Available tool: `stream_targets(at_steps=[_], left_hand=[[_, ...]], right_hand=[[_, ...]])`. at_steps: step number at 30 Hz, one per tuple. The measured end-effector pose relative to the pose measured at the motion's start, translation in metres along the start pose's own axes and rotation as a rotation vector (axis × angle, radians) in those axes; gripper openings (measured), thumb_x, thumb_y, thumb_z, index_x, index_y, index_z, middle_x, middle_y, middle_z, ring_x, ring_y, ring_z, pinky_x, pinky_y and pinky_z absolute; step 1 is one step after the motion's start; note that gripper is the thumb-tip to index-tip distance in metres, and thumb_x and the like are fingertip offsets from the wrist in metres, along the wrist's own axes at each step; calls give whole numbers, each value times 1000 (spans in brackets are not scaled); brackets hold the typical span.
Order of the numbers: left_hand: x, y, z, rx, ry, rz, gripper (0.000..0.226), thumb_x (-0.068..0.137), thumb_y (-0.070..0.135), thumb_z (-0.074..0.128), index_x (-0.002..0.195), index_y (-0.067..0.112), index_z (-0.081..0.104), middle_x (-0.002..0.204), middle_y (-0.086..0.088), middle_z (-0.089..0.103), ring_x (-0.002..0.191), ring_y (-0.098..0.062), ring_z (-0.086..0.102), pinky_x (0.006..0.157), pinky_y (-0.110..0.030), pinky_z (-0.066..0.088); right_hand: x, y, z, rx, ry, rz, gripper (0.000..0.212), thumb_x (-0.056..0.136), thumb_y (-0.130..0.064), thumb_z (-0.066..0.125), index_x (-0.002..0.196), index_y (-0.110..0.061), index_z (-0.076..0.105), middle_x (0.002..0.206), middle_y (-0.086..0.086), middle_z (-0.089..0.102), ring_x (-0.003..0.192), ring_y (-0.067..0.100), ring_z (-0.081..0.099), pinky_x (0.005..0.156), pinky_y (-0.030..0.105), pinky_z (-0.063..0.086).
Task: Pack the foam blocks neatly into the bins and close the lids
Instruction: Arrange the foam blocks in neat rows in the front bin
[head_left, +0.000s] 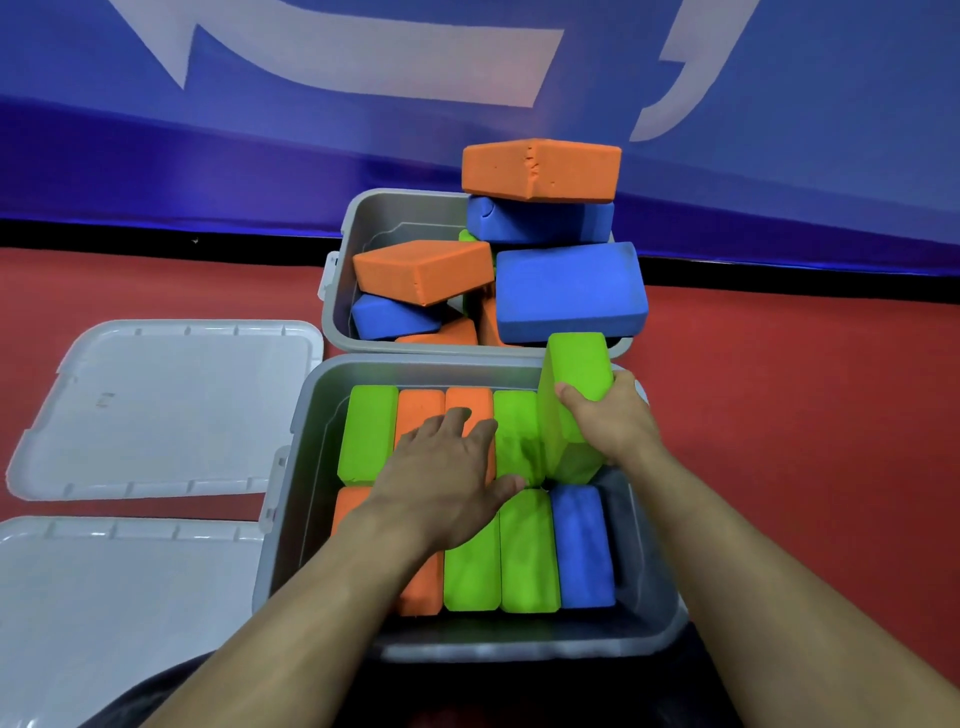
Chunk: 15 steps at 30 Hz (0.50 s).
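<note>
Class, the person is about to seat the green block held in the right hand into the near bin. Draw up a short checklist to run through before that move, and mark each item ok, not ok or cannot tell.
1. Right hand grips the held green block firmly: ok.
2. Left hand rests flat on the packed blocks, steadying the row: ok.
3. Free slot at the right end of the far row in the near bin: ok.
4. Slot wide enough for the block: cannot tell.
5. Far bin packed neatly: not ok, its blocks lie jumbled and stacked above the rim.
6. Lids off and clear of the bins: ok.
</note>
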<state>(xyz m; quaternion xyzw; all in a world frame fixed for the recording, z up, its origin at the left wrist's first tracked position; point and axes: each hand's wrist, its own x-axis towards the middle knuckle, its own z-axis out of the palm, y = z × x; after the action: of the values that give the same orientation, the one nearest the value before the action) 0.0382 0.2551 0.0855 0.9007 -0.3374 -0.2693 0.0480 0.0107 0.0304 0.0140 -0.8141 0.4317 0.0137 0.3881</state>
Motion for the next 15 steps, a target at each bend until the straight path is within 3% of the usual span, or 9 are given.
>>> stream_targets(at_steps=[6, 12, 15], left_hand=[[4, 2, -2, -27, 34, 6, 76, 98, 67, 43, 159, 25, 27, 164, -7, 26, 150, -29, 28, 119, -43, 30], [9, 0, -2, -48, 34, -5, 75, 98, 67, 42, 159, 25, 27, 163, -7, 26, 149, -29, 28, 119, -44, 31], [13, -3, 2, -54, 38, -23, 76, 97, 67, 43, 158, 24, 28, 162, -7, 28, 148, -29, 30, 118, -45, 32]], right_hand=[[3, 38, 25, -9, -101, 23, 60, 89, -51, 68, 127, -12, 44, 127, 15, 63, 116, 34, 61, 97, 42, 49], [21, 68, 58, 114, -166, 63, 63, 91, -43, 70, 137, -11, 40, 124, 8, 62, 118, 30, 61, 102, 41, 47], [29, 90, 79, 141, -161, 60, 59, 92, -40, 70, 135, -11, 40, 128, 12, 62, 117, 32, 61, 101, 46, 48]])
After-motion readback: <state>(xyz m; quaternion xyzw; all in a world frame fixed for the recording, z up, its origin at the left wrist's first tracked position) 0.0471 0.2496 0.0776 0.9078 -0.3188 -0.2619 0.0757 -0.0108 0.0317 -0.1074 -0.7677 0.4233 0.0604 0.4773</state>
